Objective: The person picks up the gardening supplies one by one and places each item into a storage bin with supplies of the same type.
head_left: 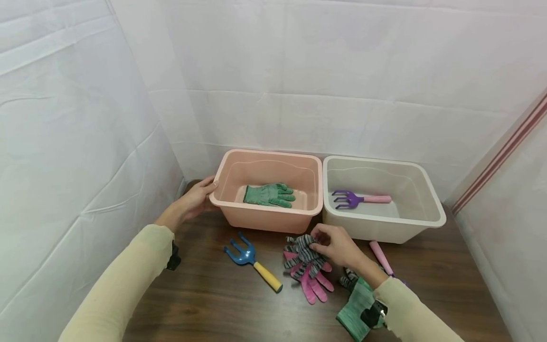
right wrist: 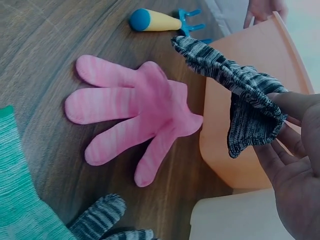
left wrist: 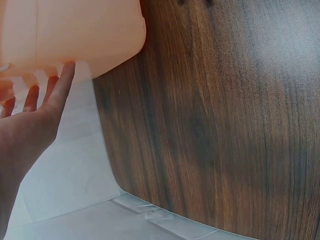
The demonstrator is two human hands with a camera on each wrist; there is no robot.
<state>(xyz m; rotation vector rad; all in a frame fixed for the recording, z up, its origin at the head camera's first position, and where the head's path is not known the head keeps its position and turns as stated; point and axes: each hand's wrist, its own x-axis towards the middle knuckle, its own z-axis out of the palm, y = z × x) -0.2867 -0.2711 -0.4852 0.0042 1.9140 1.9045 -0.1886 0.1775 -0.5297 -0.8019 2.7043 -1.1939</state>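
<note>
- At far left, left hand (head_left: 194,197) at the outer end of the peach tub (head_left: 265,218); in the left wrist view, fingers spread and nearly straight against the wall, largely hidden in the head view.
- Lying inside the peach tub, a green glove (head_left: 269,194), visible only in the head view.
- In front, on the dark wood tabletop (head_left: 192,294), a blue fork (head_left: 246,256) with yellow handle, whole in the head view.
- Next, a black-and-grey glove (head_left: 304,244), pinched between thumb and fingers of the right hand (head_left: 339,246); overlapping the pink glove (right wrist: 160,105) in the head view, but visibly lifted off it in the right wrist view.
- Nearer and farther right, green fabric (head_left: 356,308) partly behind the right wrist; in the right wrist view, striped glove fingers (right wrist: 102,217) just beside it. Cannot tell whether joined.
- Just beside the peach tub, a white tub (head_left: 363,230), holding a purple claw (head_left: 359,199), visible only from the head.
- In front, a pink handle (head_left: 381,256), also only there.
</note>
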